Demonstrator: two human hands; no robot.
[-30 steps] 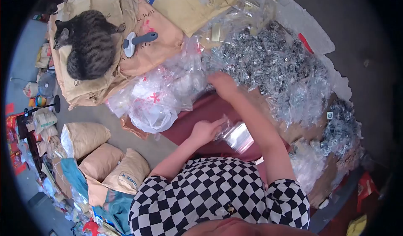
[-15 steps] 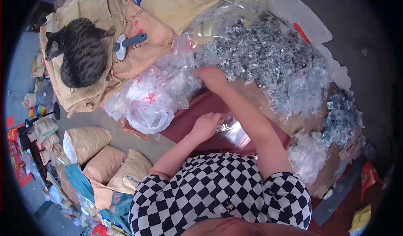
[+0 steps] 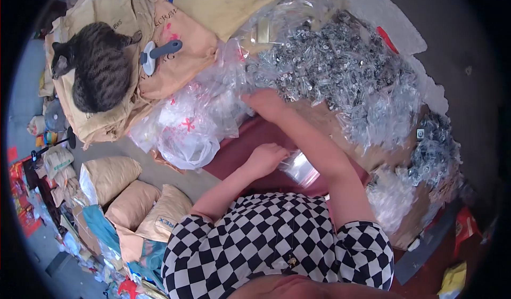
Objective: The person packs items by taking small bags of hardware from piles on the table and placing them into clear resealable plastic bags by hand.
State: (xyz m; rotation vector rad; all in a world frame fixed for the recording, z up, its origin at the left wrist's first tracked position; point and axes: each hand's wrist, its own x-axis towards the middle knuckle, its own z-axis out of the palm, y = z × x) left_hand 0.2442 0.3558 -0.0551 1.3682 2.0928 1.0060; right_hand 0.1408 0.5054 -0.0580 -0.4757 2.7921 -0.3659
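My left hand [image 3: 268, 158] is closed on the edge of clear plastic bags [image 3: 302, 172], which lie over a dark red surface [image 3: 254, 138] in front of my body. Farther forward, my right hand [image 3: 266, 104] reaches across to the left. Its fingertips are at the crumpled clear plastic [image 3: 230, 88], beside a large heap of small clear packets with metal hardware [image 3: 330, 59]. Those fingers are partly hidden and blurred, so I cannot make out what they hold.
A tabby cat [image 3: 101, 67] lies on paper sacks at the left, near a scoop-like tool with a grey handle [image 3: 169, 47]. Filled brown sacks [image 3: 133, 206] stand at lower left. A smaller heap of packets [image 3: 436, 147] is at the right. A white knotted plastic bag [image 3: 189, 151] sits left of the red surface.
My right hand has shifted slightly down and left, staying by the plastic. My left hand has moved a little to the right with the bags. The whole view has tilted slightly.
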